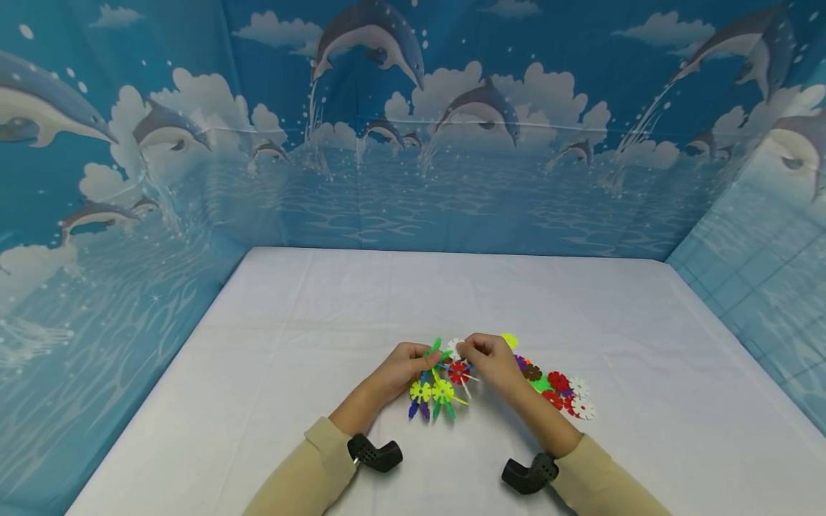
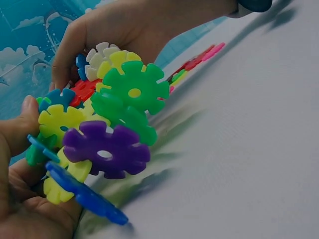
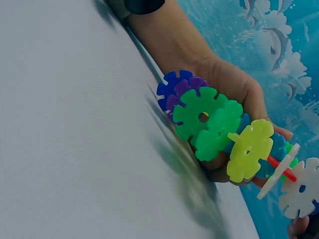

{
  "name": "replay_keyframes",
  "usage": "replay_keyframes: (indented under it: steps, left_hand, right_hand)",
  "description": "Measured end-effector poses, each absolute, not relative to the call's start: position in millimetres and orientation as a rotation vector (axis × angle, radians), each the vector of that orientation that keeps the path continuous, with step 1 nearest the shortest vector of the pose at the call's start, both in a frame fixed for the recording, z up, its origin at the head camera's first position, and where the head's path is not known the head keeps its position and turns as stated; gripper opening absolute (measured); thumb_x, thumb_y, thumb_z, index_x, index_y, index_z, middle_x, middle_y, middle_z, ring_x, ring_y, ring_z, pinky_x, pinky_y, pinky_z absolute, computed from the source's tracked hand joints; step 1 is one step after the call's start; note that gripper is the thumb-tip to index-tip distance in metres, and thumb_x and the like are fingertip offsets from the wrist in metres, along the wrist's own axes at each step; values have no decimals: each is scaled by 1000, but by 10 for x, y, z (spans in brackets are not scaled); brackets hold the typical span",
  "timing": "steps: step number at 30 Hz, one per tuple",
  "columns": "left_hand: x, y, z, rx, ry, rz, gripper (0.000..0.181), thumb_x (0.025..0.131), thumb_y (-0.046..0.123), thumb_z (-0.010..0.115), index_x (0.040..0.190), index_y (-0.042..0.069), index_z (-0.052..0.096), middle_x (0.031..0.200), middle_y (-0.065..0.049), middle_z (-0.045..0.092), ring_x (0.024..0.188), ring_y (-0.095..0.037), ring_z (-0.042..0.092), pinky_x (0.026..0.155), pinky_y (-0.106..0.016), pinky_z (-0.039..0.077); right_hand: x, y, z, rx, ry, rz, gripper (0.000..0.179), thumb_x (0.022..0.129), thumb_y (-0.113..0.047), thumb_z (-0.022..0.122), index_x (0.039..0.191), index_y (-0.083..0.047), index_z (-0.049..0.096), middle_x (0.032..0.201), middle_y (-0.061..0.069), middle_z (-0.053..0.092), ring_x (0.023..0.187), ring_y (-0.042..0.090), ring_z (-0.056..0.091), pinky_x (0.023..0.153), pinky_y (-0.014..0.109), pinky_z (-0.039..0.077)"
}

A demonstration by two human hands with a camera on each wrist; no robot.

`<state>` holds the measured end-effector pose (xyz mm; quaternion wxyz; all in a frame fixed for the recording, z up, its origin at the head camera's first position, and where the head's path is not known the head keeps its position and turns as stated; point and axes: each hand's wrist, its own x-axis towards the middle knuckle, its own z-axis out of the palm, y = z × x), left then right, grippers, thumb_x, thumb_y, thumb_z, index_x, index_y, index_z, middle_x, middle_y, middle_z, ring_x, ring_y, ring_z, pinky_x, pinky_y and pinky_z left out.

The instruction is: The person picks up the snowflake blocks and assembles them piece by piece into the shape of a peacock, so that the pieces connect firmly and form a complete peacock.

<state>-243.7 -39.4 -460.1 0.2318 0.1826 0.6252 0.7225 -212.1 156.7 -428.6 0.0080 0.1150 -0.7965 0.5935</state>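
Dolphin backdrop (image 1: 400, 201), white tabletop (image 1: 290, 308); I observe left hand (image 1: 396, 371) gripping linked discs (image 1: 442, 390), right hand (image 1: 495, 362) pinching white disc (image 3: 298, 199).

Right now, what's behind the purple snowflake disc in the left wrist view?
Behind the purple snowflake disc, parts of a green disc and yellow discs show. How they join there is covered; anything fully hidden can't be told.

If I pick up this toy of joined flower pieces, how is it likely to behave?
The toy is probably light, as its pieces look thin, with holes. Each is likely stiff: the purple piece sticks out flat without sagging. It may tip if set down, since pieces jut at different angles.
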Motion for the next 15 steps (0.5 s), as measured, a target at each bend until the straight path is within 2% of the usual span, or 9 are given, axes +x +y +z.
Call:
replay_keyframes:
  steps: [5,9,15]
  left_hand:
    - [-2446,-396,-4615,519,1716,1977,35,100,11,53,105,-23,59,80,3,64,73,-6,59,65,-19,48]
    - [-2458,-398,-4632,505,1668,1988,35,99,13,55,111,-20,60,86,2,67,79,-7,62,70,-21,50]
    - [-2456,-387,-4624,482,1666,1988,34,98,13,57,115,-16,60,96,0,68,87,-9,63,76,-23,51]
  right_hand:
    - [-2122,1569,-4270,355,-2495,1861,29,97,-10,58,71,4,56,63,5,46,59,11,40,60,29,38]
    - [-2139,1593,-4239,305,-2545,1850,26,96,-11,59,75,3,60,67,3,51,63,15,44,62,30,40]
    - [-2211,1682,-4264,236,-2620,1813,29,97,-23,60,84,2,69,79,5,63,79,20,55,75,35,45]
